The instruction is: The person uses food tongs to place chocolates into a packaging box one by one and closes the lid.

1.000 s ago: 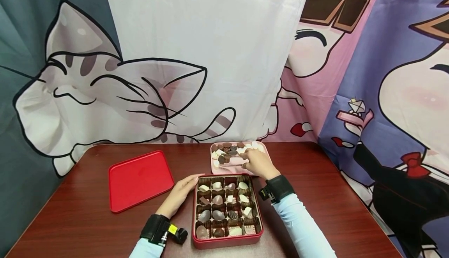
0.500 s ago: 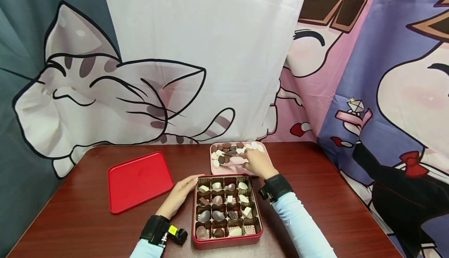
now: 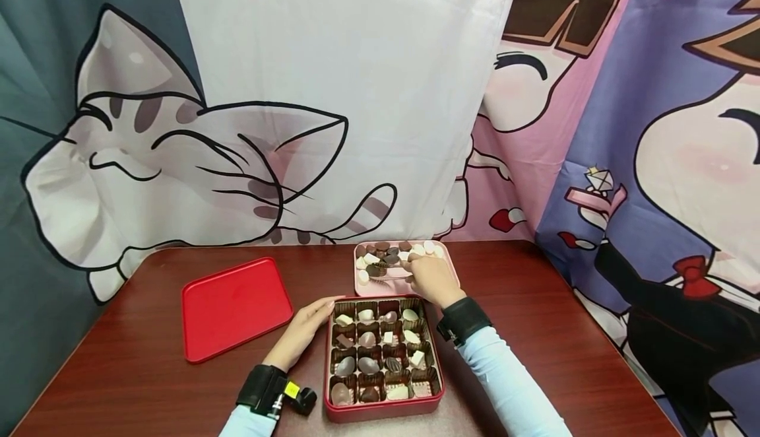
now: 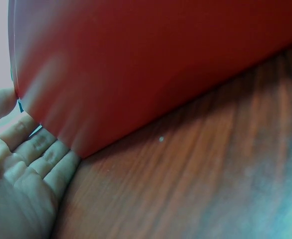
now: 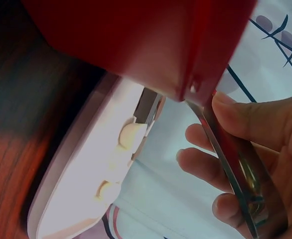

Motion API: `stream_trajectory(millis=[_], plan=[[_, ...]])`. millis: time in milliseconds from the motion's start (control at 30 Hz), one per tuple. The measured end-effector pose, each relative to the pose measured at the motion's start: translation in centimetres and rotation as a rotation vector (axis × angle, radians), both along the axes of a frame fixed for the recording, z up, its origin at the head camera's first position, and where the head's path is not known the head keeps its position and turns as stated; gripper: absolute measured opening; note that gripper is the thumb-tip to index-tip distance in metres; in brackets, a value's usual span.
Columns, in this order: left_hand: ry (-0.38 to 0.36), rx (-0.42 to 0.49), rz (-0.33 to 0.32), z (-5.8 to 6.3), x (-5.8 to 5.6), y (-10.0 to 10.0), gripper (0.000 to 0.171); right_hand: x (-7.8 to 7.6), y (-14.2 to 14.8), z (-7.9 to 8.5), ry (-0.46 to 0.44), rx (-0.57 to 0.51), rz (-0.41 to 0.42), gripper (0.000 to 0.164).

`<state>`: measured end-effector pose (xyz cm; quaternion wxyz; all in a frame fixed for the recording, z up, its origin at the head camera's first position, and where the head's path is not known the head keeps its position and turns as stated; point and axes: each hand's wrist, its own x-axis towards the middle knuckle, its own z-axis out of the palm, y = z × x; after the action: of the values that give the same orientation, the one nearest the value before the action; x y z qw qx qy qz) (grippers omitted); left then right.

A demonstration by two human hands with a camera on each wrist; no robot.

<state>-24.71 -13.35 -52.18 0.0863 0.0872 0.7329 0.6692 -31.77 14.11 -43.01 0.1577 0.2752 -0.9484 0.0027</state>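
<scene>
A red tin (image 3: pixel 386 414) stands at the front, its gold-brown divided insert holding dark, pink and white chocolates. In the front right compartment a patterned base shows. My left hand (image 3: pixel 305 328) rests its straight fingers against the tin's far left corner; the left wrist view shows them flat on the red side, thumb (image 4: pixel 0 105) at the edge. My right hand (image 3: pixel 433 278) holds metal tongs (image 5: pixel 243 164) between thumb and fingers, over a pink tray (image 3: pixel 404 288) behind the tin. Loose brown and white chocolates (image 3: pixel 382 249) lie in that tray. The tin hides the tongs' tips in the right wrist view.
A red lid (image 3: pixel 237 308) lies flat on the brown wooden table (image 3: pixel 136 331), left of the tin. A printed cat curtain (image 3: pixel 356 127) hangs close behind the table's back edge, and the pink tray sits near that edge.
My right hand has shifted slightly left with the tongs, towards the dark chocolates in the pink tray. The left hand and the tin stay in place.
</scene>
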Motion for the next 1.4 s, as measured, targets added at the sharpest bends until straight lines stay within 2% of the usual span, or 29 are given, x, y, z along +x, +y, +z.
stream_trajectory(millis=[267, 400, 600, 867, 1067, 1400], plan=[[0.019, -0.002, -0.026, -0.1, 0.0, -0.1, 0.044, 0.2, 0.7, -0.3, 0.006, -0.041, 0.033, 0.020], [0.018, -0.009, -0.017, -0.2, -0.1, -0.1, 0.042, 0.5, 1.2, -0.3, -0.025, -0.091, 0.066, 0.025], [0.021, -0.015, -0.016, -0.2, 0.0, -0.2, 0.042, 1.2, 2.1, 0.4, -0.104, -0.134, 0.029, 0.029], [0.022, -0.021, -0.013, -0.1, 0.0, -0.2, 0.043, 2.4, 4.0, 2.9, -0.224, -0.207, -0.015, 0.030], [0.008, -0.025, 0.001, -0.1, 0.0, -0.1, 0.044, 4.1, 6.2, 5.1, -0.313, -0.286, 0.024, 0.028], [0.015, -0.034, 0.000, -0.1, 0.0, -0.1, 0.042, 6.9, 9.0, 8.0, -0.508, -0.323, 0.113, 0.028]])
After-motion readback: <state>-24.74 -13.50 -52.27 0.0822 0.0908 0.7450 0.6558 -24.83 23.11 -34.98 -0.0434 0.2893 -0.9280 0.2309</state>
